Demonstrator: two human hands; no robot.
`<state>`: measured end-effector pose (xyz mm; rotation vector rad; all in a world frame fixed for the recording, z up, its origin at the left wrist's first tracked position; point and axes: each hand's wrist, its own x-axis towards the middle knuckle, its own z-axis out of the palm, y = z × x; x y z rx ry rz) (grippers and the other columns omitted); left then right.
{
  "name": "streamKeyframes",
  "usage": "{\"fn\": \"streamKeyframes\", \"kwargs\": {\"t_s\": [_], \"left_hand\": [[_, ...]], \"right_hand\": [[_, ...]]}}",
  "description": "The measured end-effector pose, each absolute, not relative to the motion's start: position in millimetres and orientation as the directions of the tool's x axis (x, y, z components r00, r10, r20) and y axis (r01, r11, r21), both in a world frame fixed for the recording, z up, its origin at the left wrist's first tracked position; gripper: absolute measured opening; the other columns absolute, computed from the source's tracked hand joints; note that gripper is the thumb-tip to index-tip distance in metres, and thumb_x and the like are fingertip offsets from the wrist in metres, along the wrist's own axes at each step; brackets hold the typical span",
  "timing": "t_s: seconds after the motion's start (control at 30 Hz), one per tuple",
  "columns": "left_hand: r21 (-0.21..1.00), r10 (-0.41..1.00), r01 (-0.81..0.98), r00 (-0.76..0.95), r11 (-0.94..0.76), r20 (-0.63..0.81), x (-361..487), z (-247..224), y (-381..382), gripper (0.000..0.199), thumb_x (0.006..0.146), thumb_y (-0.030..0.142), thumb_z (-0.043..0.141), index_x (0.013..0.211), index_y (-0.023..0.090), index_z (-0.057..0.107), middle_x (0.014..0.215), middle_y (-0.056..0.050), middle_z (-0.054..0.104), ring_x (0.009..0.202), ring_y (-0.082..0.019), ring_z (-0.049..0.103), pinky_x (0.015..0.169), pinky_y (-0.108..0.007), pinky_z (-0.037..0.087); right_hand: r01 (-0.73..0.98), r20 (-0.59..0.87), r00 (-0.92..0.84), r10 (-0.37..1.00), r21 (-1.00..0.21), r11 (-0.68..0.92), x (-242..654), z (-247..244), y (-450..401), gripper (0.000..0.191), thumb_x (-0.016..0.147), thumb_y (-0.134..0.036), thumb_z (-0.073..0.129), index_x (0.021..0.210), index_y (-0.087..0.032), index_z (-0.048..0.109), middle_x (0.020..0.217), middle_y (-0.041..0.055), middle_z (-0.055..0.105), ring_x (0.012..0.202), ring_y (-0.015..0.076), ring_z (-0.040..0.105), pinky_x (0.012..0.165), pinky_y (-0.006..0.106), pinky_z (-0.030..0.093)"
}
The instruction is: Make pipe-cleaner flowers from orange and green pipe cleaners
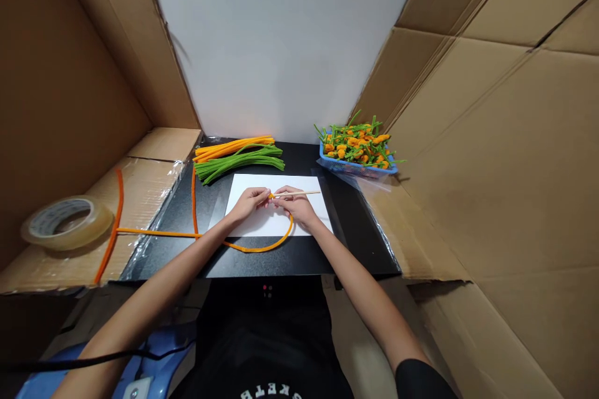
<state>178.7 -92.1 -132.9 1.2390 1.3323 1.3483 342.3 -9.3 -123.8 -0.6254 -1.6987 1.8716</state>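
Note:
Over a white sheet of paper [262,224] my two hands meet, fingertips almost touching. My left hand [250,204] pinches the end of an orange pipe cleaner [255,250], where a small orange coil shows between the hands. The pipe cleaner loops down from my right hand and runs left under my left forearm. In my right hand [296,204] is a thin wooden stick [306,192], its tip pointing right. The stick's other end reaches the orange coil; fingers hide the exact contact.
Orange pipe cleaners [234,147] and green pipe cleaners [238,164] lie bundled at the back left. A blue basket [358,166] of orange-and-green pieces stands back right. A tape roll [65,222] and a loose orange pipe cleaner [113,230] rest on cardboard at left. Cardboard walls flank the black table [365,230].

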Motion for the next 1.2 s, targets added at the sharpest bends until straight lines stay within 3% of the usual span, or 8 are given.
{"fn": "streamKeyframes", "kwargs": {"t_s": [0.17, 0.47, 0.77, 0.93, 1.07, 1.2], "left_hand": [[0.998, 0.997, 0.03, -0.038, -0.06, 0.061, 177, -131, -94, 0.052, 0.081, 0.064, 0.063, 0.063, 0.016, 0.06, 0.057, 0.0, 0.05, 0.053, -0.011, 0.037, 0.054, -0.025, 0.025], [0.975, 0.986, 0.196, -0.108, -0.104, 0.127, 183, -128, -96, 0.064, 0.079, 0.076, 0.056, 0.054, 0.017, 0.053, 0.05, 0.002, 0.042, 0.052, -0.011, 0.035, 0.053, -0.026, 0.024], [0.996, 0.993, 0.049, -0.092, -0.073, 0.077, 178, -131, -96, 0.062, 0.077, 0.075, 0.059, 0.054, 0.017, 0.051, 0.048, 0.006, 0.029, 0.048, -0.008, 0.02, 0.05, -0.027, 0.015], [0.998, 0.999, -0.053, 0.047, -0.019, 0.022, 169, -126, -103, 0.056, 0.075, 0.069, 0.067, 0.058, 0.017, 0.053, 0.052, 0.007, 0.026, 0.046, -0.006, 0.021, 0.047, -0.025, 0.015], [0.994, 0.984, -0.109, 0.175, 0.026, -0.006, 170, -120, -109, 0.055, 0.072, 0.063, 0.073, 0.055, 0.017, 0.048, 0.052, 0.008, 0.026, 0.046, -0.006, 0.02, 0.048, -0.025, 0.015], [0.994, 0.978, -0.11, 0.208, 0.003, 0.02, 169, -99, -109, 0.055, 0.076, 0.061, 0.071, 0.055, 0.018, 0.043, 0.053, 0.007, 0.027, 0.048, -0.006, 0.019, 0.048, -0.024, 0.014]], "right_hand": [[-0.068, 0.047, -0.821, 0.569, -0.998, -0.015, 348, -120, -10, 0.036, 0.066, -0.046, 0.085, 0.071, -0.015, 0.068, 0.063, -0.0009, 0.062, 0.056, 0.0091, 0.052, 0.054, 0.022, 0.037], [-0.054, 0.094, -0.785, 0.613, -0.995, 0.083, 341, -121, -14, 0.043, 0.065, -0.051, 0.083, 0.059, -0.016, 0.06, 0.051, -0.0037, 0.053, 0.051, 0.0088, 0.045, 0.055, 0.024, 0.032], [-0.008, 0.116, -0.785, 0.608, -0.984, 0.177, 334, -115, -18, 0.044, 0.067, -0.052, 0.08, 0.055, -0.016, 0.058, 0.05, -0.0048, 0.048, 0.052, 0.0082, 0.039, 0.053, 0.024, 0.027], [0.082, -0.004, -0.895, 0.446, -0.984, 0.156, 340, -110, -3, 0.041, 0.07, -0.053, 0.076, 0.07, -0.012, 0.071, 0.05, -0.006, 0.044, 0.051, 0.0069, 0.031, 0.051, 0.024, 0.019], [0.193, -0.131, -0.923, 0.363, -0.971, 0.14, 341, -98, 12, 0.043, 0.062, -0.054, 0.08, 0.064, -0.012, 0.071, 0.046, -0.0068, 0.043, 0.047, 0.0058, 0.029, 0.048, 0.024, 0.018], [0.17, -0.117, -0.932, 0.343, -0.977, 0.128, 341, -71, 18, 0.04, 0.06, -0.049, 0.083, 0.062, -0.012, 0.069, 0.046, -0.006, 0.045, 0.047, 0.0053, 0.033, 0.046, 0.022, 0.019]]}}
